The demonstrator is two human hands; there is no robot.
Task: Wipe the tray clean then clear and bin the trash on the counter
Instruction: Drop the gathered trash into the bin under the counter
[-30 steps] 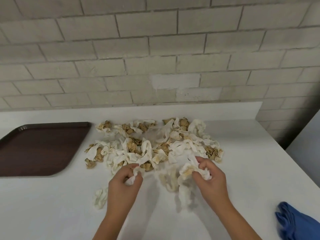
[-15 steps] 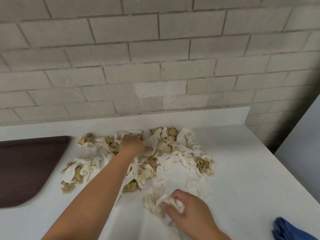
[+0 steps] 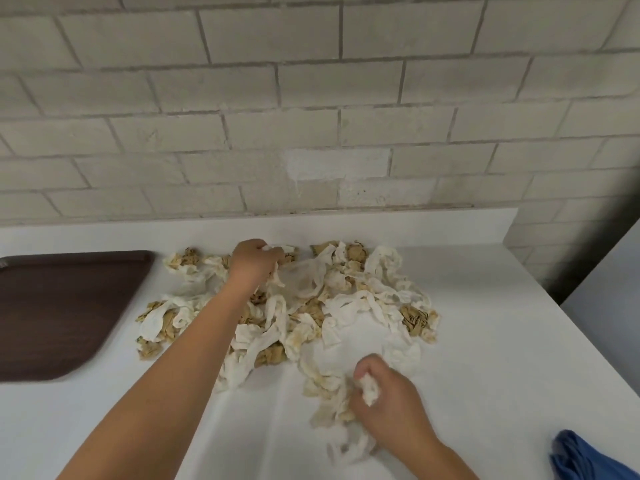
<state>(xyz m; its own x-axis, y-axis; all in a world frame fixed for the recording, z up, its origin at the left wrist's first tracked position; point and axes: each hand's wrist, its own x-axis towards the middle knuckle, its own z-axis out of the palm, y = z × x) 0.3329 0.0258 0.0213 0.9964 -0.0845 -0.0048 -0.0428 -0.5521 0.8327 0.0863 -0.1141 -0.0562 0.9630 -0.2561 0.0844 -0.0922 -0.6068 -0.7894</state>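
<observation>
Two bare hands work at a heap of trash (image 3: 346,306), crumpled white paper towels stained tan and brown, spread over a white desk (image 3: 502,375). The left hand (image 3: 254,263) reaches to the far edge of the heap, close under a pale brick wall (image 3: 311,116), with its fingers curled round a white scrap. The right hand (image 3: 388,396) sits at the near edge, fingers closed on a small white wad. More loose, stained paper trails just beside and below its knuckles. Most of the heap lies between the two hands.

A dark brown tray (image 3: 62,306) lies flat on the desk, off to the outer side of the left hand and apart from the paper. A blue cloth (image 3: 581,459) is bunched at the near corner, well beyond the outer side of the right hand.

The paper looks very light, soft and limp, and the stained pieces may be damp. It should crush down to a small bundle under gentle pressure, and it would probably tear rather than slide. Long twisted strands are likely to dangle and drop if pinched singly. The surest hold seems to be at the outer edges of the heap, drawing them inward and cupping both hands around and under the gathered mass.
</observation>
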